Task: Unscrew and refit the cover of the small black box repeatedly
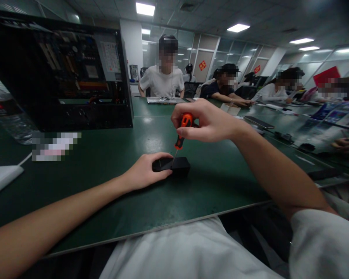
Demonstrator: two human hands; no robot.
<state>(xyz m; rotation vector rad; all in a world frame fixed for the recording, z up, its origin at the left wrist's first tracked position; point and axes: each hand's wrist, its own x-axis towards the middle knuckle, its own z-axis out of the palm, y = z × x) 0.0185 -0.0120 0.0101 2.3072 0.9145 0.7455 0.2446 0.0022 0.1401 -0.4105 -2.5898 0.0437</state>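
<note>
Flat on the green table lies a black rectangular box-like device (180, 166), its exact kind unclear. My left hand (147, 170) grips its left end, thumb along the near side and fingers along the far side. Above it, my right hand (206, 120) is closed around the orange and black handle of a screwdriver (179, 142). The thin shaft points down, slightly tilted, and its tip meets the top of the device near my left fingertips. Whether the tip sits in a screw is too small to tell.
An opened computer case (99, 112) stands at the back left, beside a plastic bottle (14, 116). A white object (2, 176) with a cable lies at the left edge. Across the green table (221, 166) a person (163, 79) sits; others work at the right among scattered parts.
</note>
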